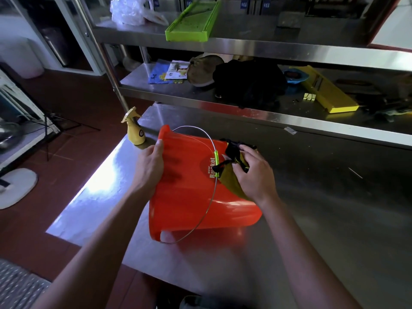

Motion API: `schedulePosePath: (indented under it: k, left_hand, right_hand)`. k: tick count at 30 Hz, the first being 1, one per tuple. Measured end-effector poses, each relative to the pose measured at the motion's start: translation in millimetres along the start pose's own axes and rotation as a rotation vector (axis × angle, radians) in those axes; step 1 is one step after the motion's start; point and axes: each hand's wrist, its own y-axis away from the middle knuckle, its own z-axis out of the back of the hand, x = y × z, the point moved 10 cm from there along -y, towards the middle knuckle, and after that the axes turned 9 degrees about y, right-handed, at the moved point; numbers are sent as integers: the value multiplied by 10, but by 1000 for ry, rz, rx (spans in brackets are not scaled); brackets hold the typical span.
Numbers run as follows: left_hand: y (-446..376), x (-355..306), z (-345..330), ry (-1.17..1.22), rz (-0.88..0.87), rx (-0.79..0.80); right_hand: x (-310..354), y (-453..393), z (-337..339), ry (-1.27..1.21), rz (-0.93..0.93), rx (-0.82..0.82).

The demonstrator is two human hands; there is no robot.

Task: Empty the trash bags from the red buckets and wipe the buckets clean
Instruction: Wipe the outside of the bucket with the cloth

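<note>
Big steel table (312,219) takes up most of the view, with a steel shelf rack (245,108) standing along its far edge. On the table, roughly in the middle, there's a red bucket (189,197) lying on its side, open mouth facing left and the base off to the right. It has white "water Bucket" lettering on the wall, and the thin wire handle (207,204) loops up and over the side, with a little green grip on it.

Left hand (149,168) is on the bucket's rim at the mouth end, fingers curled over the edge with the thumb on the outside wall, so it's gripping the rim and steadying the thing. Right hand (252,172) is up near the base end, fingers bunched around a yellow-and-black cloth (231,172) and pressing it against the bucket wall right beside the lettering. So both hands are closed on something, neither is loose.

Smaller stuff: a yellow spray bottle (134,130) stands upright on the table's far left corner, just beside the bucket mouth but not touching it. On the rack there's a green tray (191,25) on the upper shelf and a yellow slicer-looking thing (327,94) on the lower one, plus a dark bundle (249,83) I can't make out.
</note>
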Motion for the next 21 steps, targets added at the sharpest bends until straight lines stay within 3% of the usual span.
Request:
schedulePosePath:
  k: [9,15,21]
  left_hand:
    - [260,49,-157,-20,-180,51]
    - [402,93,-170,-52,-274,58]
    - [498,186,-117,-35,-297,81]
  right_hand:
    - [93,-180,71,-286,-137,-94]
    - [295,-217,-139,-18,-10,32]
    - [449,-271,-179,67,49,50]
